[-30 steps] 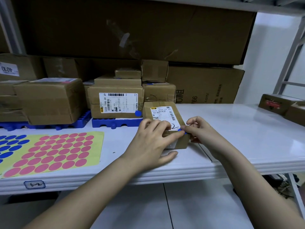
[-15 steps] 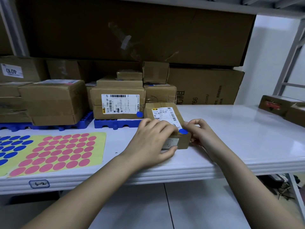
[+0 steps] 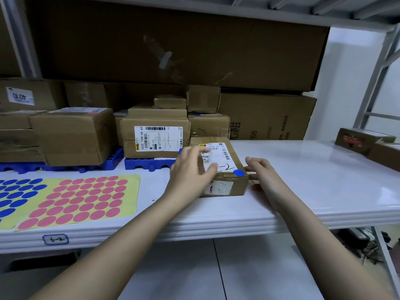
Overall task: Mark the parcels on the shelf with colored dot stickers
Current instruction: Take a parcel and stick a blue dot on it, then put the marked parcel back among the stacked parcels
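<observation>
White shelf (image 3: 303,180) carries everything. Yellow sticker sheet (image 3: 71,198), pink and blue dots, flat, well left of left hand. Small parcel (image 3: 225,182) between both hands. Left hand (image 3: 192,169): fingers relaxed, resting on parcel top label. Right hand (image 3: 263,172): fingers straight, touching parcel's right side. Blue dot sticker (image 3: 238,173) on parcel top corner, between hands.

Shelf (image 3: 303,180) bare rightward; stacked boxes (image 3: 155,137) block behind-left.
</observation>
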A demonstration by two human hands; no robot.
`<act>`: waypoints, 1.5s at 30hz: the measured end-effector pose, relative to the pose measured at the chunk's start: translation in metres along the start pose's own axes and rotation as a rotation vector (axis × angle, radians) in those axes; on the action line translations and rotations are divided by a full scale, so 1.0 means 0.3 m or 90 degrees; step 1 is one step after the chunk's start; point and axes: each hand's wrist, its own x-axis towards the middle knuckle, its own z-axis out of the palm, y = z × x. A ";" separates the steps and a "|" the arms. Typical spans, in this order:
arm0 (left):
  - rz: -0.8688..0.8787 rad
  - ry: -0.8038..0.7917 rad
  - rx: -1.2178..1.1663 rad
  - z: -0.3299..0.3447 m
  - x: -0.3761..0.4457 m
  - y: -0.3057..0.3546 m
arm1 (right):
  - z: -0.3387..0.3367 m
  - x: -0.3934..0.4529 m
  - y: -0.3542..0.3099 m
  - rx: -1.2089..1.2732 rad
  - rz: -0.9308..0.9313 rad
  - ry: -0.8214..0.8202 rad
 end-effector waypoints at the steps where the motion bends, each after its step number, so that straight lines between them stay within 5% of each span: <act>1: -0.074 0.003 -0.061 -0.009 0.007 0.004 | -0.001 0.003 -0.002 -0.008 0.004 -0.004; 5: -0.307 -0.081 -0.270 -0.035 0.030 0.012 | 0.012 0.009 -0.012 0.041 0.052 -0.067; 12: -0.416 -0.137 -0.455 -0.019 0.033 0.036 | 0.072 -0.012 -0.036 0.055 0.061 -0.096; 22: -0.352 -0.174 -0.483 -0.070 0.011 0.066 | 0.068 -0.045 -0.076 0.141 -0.062 0.000; 34: -0.166 -0.192 -0.431 -0.197 -0.027 0.006 | 0.136 -0.068 -0.099 0.193 -0.157 -0.031; 45: -0.100 -0.061 -0.345 -0.353 0.030 0.032 | 0.272 -0.023 -0.257 0.171 -0.173 -0.048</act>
